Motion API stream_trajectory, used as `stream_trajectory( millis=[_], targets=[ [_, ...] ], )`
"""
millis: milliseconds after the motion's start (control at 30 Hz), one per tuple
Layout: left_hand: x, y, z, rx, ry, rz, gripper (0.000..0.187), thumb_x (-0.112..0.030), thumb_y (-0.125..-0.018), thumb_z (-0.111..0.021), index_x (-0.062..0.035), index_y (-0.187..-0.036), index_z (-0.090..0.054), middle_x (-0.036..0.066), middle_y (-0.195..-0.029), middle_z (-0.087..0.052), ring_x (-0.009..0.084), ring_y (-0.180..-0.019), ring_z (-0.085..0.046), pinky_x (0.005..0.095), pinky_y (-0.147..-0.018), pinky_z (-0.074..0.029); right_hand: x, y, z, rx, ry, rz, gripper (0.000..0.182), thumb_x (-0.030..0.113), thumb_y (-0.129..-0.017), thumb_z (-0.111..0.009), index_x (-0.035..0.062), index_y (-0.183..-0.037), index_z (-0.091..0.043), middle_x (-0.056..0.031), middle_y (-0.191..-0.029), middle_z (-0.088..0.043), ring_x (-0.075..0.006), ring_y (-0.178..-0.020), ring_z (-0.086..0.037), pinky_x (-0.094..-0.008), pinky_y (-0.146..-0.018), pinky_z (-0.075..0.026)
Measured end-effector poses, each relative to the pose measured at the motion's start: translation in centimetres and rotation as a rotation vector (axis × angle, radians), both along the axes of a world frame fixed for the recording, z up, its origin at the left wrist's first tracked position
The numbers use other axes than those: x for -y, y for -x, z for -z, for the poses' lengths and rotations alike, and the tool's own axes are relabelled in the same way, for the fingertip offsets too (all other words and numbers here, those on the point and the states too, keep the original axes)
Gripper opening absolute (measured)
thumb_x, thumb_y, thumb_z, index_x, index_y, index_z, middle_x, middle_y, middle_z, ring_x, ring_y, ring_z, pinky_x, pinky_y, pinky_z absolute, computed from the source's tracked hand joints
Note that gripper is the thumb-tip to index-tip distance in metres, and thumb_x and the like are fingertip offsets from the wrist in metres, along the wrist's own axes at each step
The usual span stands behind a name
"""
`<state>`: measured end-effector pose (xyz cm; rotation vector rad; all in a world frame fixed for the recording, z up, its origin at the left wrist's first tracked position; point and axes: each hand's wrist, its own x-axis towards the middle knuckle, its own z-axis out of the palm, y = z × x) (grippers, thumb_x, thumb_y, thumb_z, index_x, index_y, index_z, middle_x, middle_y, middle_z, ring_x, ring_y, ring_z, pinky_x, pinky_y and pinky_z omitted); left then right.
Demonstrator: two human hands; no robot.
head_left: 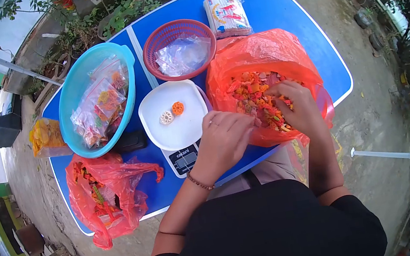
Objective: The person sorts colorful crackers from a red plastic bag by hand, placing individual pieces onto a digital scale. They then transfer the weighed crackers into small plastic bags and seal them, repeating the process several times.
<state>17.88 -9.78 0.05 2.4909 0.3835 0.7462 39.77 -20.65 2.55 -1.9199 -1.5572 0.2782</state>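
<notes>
My right hand (294,104) reaches into a large orange-red plastic bag (262,48), over a heap of small colourful dry snack pieces (252,91). Its thumb and fingers are apart, with snack pieces visible between them. At the bag's near left edge, my left hand (225,138) has its fingers pressed together; what they hold is hidden. Just left of that hand is a digital kitchen scale (184,158) carrying a white square tray (176,132). On the tray lie a pale wheel-shaped snack (166,117) and an orange one (177,108).
A turquoise basin (70,132) holds filled clear bags (106,103). A red basket (149,46) contains empty plastic bags (183,56). A wrapped white pack (227,16) stands behind the large bag. Another red bag of snacks (128,179) sits at the blue table's (300,18) front left.
</notes>
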Motion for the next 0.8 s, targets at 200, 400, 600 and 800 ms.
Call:
stream_trajectory(
  millis=[200,400,600,800],
  targets=[
    [1.8,-2.1,1.9,-0.102,-0.020,0.176,0.023,-0.014,-0.090,-0.068,-0.0101,-0.113,-0.071,0.005,-0.102,-0.072,0.0204,-0.095,-0.067,0.0412,-0.100,-0.043,5.0,0.2,1.3,0.016,0.263,-0.088,0.031,-0.002,-0.075,-0.073,0.0075,-0.105,-0.076,-0.0105,-0.106,-0.065,-0.0320,-0.107,-0.060,-0.0423,-0.093,-0.050],
    [2.3,-2.7,1.6,-0.237,0.036,0.229,0.016,-0.013,-0.091,-0.067,-0.0086,-0.106,-0.073,0.006,-0.085,-0.071,0.0209,-0.083,-0.068,0.0360,-0.093,-0.046,5.3,-1.3,2.7,0.125,0.151,0.100,0.028,-0.005,-0.073,-0.068,0.0061,-0.098,-0.077,-0.0114,-0.103,-0.065,-0.0338,-0.102,-0.060,-0.0425,-0.090,-0.051],
    [2.3,-3.1,2.0,-0.243,-0.014,0.226,0.018,-0.021,-0.089,-0.071,-0.0093,-0.102,-0.074,0.005,-0.101,-0.068,0.0225,-0.095,-0.066,0.0392,-0.095,-0.044,4.2,-1.2,2.4,0.006,0.256,-0.025,0.023,-0.003,-0.072,-0.068,0.0035,-0.093,-0.076,-0.0114,-0.104,-0.066,-0.0342,-0.101,-0.061,-0.0428,-0.089,-0.052],
    [2.4,-3.7,2.4,-0.268,-0.076,0.131,0.033,-0.026,-0.085,-0.075,-0.0086,-0.113,-0.072,0.009,-0.125,-0.064,0.0269,-0.119,-0.060,0.0422,-0.101,-0.042,4.0,-0.6,2.4,0.025,0.275,-0.038,0.038,0.002,-0.069,-0.075,0.0053,-0.106,-0.075,-0.0114,-0.121,-0.065,-0.0354,-0.114,-0.058,-0.0468,-0.097,-0.049]
  ],
)
